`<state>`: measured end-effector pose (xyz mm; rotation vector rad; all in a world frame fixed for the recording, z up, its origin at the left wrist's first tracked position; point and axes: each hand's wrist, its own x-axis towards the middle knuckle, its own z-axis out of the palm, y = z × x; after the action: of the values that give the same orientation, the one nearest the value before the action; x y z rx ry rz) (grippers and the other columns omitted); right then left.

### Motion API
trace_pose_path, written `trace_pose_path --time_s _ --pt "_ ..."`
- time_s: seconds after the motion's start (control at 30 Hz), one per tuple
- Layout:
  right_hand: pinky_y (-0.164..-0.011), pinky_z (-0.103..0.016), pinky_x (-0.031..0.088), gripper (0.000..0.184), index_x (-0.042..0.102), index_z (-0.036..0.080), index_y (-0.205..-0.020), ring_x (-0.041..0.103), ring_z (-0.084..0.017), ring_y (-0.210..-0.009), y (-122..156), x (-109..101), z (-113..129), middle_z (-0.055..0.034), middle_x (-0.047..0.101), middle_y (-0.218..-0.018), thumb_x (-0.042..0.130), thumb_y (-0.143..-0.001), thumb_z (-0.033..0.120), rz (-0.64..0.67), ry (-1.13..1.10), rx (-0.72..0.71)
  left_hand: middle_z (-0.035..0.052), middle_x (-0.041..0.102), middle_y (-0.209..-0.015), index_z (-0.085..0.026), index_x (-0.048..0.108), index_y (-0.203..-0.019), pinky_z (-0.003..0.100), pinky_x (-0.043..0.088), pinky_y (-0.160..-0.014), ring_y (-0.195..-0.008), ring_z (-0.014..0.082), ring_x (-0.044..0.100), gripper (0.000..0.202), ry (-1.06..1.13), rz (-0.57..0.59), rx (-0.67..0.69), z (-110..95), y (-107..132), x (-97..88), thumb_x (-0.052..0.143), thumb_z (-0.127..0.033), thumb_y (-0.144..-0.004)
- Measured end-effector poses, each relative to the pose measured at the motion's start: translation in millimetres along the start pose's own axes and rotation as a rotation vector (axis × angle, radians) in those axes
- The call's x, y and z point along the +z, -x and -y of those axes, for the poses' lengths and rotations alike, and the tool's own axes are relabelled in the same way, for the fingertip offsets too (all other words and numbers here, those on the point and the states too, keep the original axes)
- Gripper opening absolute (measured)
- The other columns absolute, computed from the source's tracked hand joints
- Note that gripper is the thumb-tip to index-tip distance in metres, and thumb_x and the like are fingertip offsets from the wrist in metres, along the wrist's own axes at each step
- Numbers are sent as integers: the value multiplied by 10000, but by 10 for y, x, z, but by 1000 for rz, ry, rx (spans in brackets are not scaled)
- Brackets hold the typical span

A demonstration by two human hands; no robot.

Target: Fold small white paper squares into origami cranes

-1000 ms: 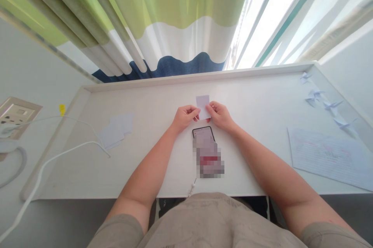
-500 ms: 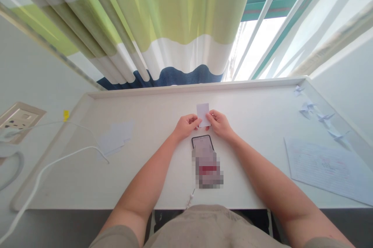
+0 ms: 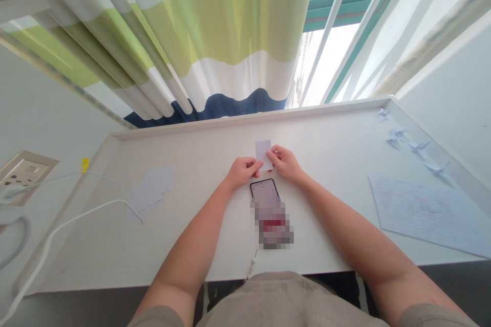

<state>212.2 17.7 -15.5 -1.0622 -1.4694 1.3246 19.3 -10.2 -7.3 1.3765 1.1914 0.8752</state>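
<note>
A small white rectangle of paper [image 3: 262, 153] is held up over the desk between my two hands. My left hand [image 3: 244, 171] pinches its lower left corner, thumb on the near face. On the right edge, my right hand [image 3: 283, 161] grips it with the thumb in front and the fingers curled behind. Just below the hands lies a phone [image 3: 264, 189] with its screen up, most of it blurred out by pixels. A beaded strap [image 3: 252, 261] hangs from the phone's lower end.
Loose white paper pieces [image 3: 149, 191] lie on the white desk [image 3: 199, 153] at left, near a white cable [image 3: 88, 210]. Several folded paper shapes [image 3: 418, 147] line the right side, above a written sheet [image 3: 422, 209]. A raised rim [image 3: 230, 123] borders the back, before a curtain [image 3: 238, 20].
The view has tilted and shifted slightly. Both hands keep hold of the paper in nearly the same place, and the phone lies as before.
</note>
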Motion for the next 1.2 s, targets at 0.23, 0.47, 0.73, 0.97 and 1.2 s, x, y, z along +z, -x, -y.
trace_pose_path --time_s 0.23,0.47,0.73,0.97,1.2 --pt "-466 -274 419 628 498 252 -754 534 -140 -503 1 -1 12 35 598 -570 673 -805 853 43 -11 -12 -25 552 -567 -197 566 -625 248 468 -575 -554 118 541 558 -22 -85 116 -8 -20 39 699 -675 -879" --pt "-570 -290 407 389 557 254 -865 479 -135 -556 4 30 -128 66 523 -603 752 -886 590 -234 247 -192 -5 634 -617 -175 698 -725 258 475 -552 -539 129 593 528 54 -201 116 83 -87 51 795 -688 -800" --pt "-711 -328 552 285 763 213 -1051 668 -190 -760 101 63 -69 -84 743 -922 582 -1017 431 35 424 -389 -20 587 -608 -176 608 -615 257 515 -547 -566 108 514 578 125 -260 133 89 -86 62 886 -676 -693" --pt "-743 -326 543 372 796 182 -960 708 -208 -801 88 9 -8 -69 805 -897 666 -936 531 186 204 -183 -56 459 -587 -175 564 -623 231 289 -535 -568 81 377 572 4 -168 115 87 -40 64 918 -622 -663" --pt "-652 -308 495 327 760 172 -753 644 -187 -667 27 -22 -39 -24 738 -703 712 -812 489 69 -14 -53 -27 559 -630 -157 692 -731 259 356 -565 -604 112 467 568 -4 -93 109 97 -36 75 910 -674 -645"
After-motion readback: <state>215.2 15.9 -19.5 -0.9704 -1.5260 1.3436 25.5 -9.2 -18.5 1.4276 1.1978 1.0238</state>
